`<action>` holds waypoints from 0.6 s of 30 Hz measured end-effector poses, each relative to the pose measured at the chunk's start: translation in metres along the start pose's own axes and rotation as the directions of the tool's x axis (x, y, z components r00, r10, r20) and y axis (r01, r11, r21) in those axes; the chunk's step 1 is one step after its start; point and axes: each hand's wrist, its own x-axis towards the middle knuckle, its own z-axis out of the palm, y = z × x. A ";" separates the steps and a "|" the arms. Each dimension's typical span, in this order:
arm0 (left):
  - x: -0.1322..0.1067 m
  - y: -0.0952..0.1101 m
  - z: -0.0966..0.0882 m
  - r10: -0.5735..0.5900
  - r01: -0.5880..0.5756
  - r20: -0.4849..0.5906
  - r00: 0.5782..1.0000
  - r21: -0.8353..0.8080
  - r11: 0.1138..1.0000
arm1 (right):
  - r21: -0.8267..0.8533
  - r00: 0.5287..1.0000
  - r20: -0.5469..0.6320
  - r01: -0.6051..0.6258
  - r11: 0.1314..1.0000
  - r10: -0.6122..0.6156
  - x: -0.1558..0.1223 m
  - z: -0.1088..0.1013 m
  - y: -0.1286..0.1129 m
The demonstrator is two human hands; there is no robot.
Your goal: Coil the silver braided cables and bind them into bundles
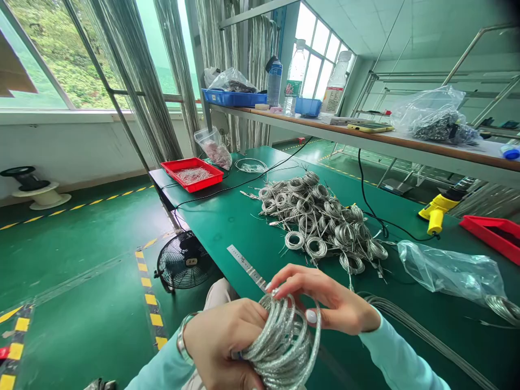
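From the head camera, the left hand (221, 344) and right hand (325, 298) are close together, both clamped on a coil of braided silver cable (284, 346). The left hand grips its near side, with a metal bracelet (182, 338) on the wrist, while the right hand's fingers (309, 284) curl over the top of the coil. The coil is held just above a green work bench (227, 233), and its lower part runs out of view.

Just past the hands lies a steel ruler (246, 266). Farther ahead is a heap of similar cable coils (317, 222). To the right of the right hand run loose grey cable strands (422, 336), with a clear plastic bag (450, 273) beyond them. A red tray of fine wires (193, 173) sits well ahead to the left. Below the bench, left of the hands, stands a black floor fan (182, 261).
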 end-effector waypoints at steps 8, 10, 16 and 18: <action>0.015 -0.013 0.005 0.468 -0.447 -0.121 0.875 0.167 0.879 | -0.084 0.994 -0.018 0.107 0.991 -0.108 -0.003 0.003 0.000; 0.015 -0.012 0.002 0.482 -0.457 -0.120 0.868 0.187 0.870 | -0.099 0.990 -0.081 0.108 0.989 -0.116 -0.006 0.002 -0.001; 0.014 -0.012 0.002 0.490 -0.474 -0.144 0.860 0.135 0.870 | 0.281 0.992 -0.099 0.107 0.954 -0.082 -0.004 -0.015 -0.002; 0.017 -0.016 0.005 0.518 -0.512 -0.138 0.844 0.078 0.856 | 0.241 0.999 -0.053 0.016 0.970 -0.003 0.005 -0.018 -0.006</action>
